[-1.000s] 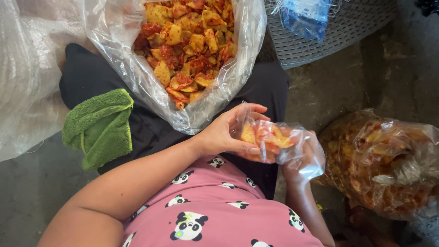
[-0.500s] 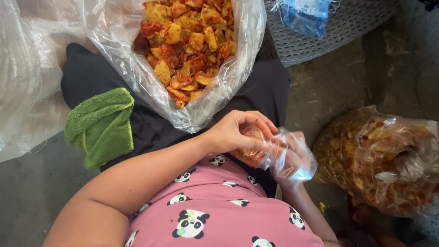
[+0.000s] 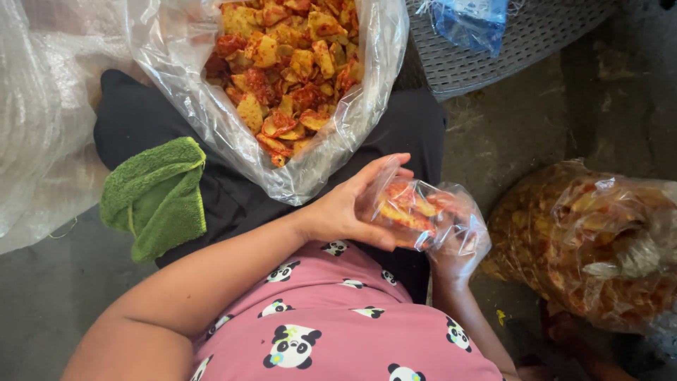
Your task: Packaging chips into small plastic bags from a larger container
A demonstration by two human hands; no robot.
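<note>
The left hand (image 3: 350,204) cups a small clear plastic bag (image 3: 423,215) over the person's lap, fingers spread along its near side and thumb beneath, gripping it. The bag is thin, crinkled film, part filled with orange and red chips (image 3: 405,206), flat irregular pieces coated in reddish seasoning. The right hand (image 3: 455,257) is almost wholly hidden behind the loose film at the bag's lower right; only the wrist and a blurred outline show, so whether it grips the bag cannot be told.

Just beyond the hands, a large clear plastic sack (image 3: 211,106) rests on the black-clothed lap, its mouth open and its top cut off by the frame, heaped with the same seasoned chips (image 3: 289,63). A green terry towel (image 3: 155,197), folded and nubby, lies on the left thigh. To the right on the concrete floor (image 3: 522,134) sits another big bag of chips (image 3: 592,243), its contents dimmed by wrinkled film. A grey woven basket (image 3: 493,60) holding a blue plastic packet (image 3: 471,25) is cut off at the top.
</note>
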